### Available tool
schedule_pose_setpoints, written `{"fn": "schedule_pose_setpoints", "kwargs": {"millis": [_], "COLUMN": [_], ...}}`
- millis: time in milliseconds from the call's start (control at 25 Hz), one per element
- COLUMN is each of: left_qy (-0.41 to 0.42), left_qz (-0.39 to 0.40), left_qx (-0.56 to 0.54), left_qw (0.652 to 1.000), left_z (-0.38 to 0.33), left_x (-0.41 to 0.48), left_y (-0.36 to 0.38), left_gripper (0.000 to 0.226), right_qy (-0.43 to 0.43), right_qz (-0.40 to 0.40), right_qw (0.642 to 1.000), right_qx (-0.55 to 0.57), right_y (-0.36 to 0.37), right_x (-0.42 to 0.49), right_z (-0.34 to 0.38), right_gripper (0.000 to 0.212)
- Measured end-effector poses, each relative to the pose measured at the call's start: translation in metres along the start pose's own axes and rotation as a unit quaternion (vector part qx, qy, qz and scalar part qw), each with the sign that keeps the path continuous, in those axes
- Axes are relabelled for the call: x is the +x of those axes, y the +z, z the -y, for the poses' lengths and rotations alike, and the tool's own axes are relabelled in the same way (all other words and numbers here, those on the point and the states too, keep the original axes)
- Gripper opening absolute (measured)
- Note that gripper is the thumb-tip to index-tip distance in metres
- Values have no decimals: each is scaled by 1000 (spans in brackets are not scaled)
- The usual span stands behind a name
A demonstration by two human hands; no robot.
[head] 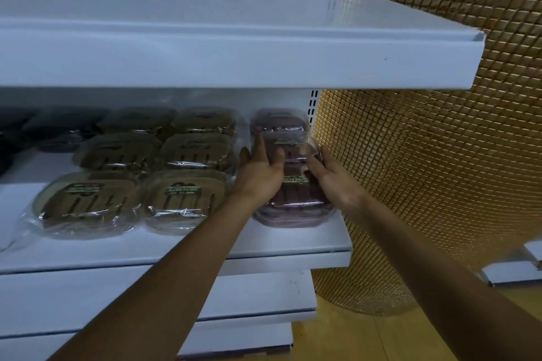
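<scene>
A pink plastic-wrapped dish pack (289, 145) sits in the right column of the white shelf (176, 246), between another pink pack behind (278, 120) and a pink stack in front (296, 202). My left hand (259, 170) holds its left side, fingers along the edge and thumb on top. My right hand (328, 173) holds its right side with curled fingertips. The pack is raised slightly above the front stack.
Several tan wrapped packs (181, 199) fill the shelf to the left, and dark ones (58, 129) lie further left. An upper shelf (264, 61) overhangs close above. A gold mosaic wall (425, 155) stands right beside the shelf end.
</scene>
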State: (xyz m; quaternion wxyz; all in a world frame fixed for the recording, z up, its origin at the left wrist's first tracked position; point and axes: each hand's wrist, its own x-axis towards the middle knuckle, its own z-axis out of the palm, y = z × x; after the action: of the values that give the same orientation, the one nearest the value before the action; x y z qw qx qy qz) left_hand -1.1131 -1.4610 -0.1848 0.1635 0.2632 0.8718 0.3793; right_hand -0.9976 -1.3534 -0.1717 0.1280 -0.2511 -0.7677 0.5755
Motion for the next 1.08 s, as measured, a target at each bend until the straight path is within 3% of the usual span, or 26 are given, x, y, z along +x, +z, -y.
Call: {"fn": "schedule_pose_setpoints", "kwargs": {"millis": [520, 960, 1080], "left_qy": [30, 6, 10], "left_qz": [-51, -25, -14], "left_qx": [-80, -142, -117], "left_qw": [995, 990, 993], "left_z": [-7, -3, -9], "left_x": [70, 74, 68], "left_y": [-3, 4, -2], "left_gripper": [63, 82, 88], "right_qy": [6, -9, -11], "right_qz": [-6, -15, -21], "right_qw": [1000, 999, 998], "right_qx": [-6, -47, -57], "right_y": [-3, -8, -7], "right_x": [23, 25, 25], "right_z": [5, 2, 3], "right_gripper": [22, 25, 21]}}
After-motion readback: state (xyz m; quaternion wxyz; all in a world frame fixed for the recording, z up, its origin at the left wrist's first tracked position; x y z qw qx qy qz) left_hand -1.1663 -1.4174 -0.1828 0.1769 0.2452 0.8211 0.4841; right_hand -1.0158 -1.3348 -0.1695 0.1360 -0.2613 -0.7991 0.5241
